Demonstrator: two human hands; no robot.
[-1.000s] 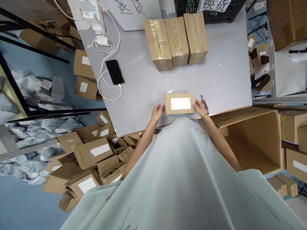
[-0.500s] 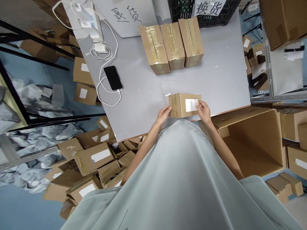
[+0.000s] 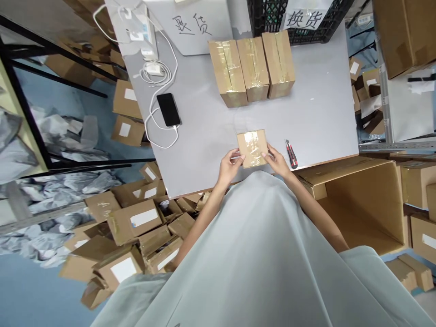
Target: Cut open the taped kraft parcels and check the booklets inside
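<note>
Between my two hands is a small cardboard box [image 3: 252,147], its taped face toward me, held at the front part of the grey table [image 3: 204,159]. My left hand [image 3: 230,164] grips its left side, thumb at the lower left corner. On the right side, my right hand [image 3: 275,160] holds it with the thumb on the front face. A red and black utility knife [image 3: 291,154] lies on the table just right of my right hand. Further back, three taped cardboard boxes [image 3: 252,68] stand side by side, apart from my hands.
A black phone [image 3: 168,110] on a white cable and a power strip [image 3: 149,38] lie at the left. A black crate [image 3: 327,32] and a white panel with writing [image 3: 204,27] are at the back. A large open carton [image 3: 368,204] stands right of the table; several boxes [image 3: 136,222] lie left.
The box has been turned, so its taped face shows and its white label is out of sight. My right hand has shifted left with it. The utility knife now shows on the table.
</note>
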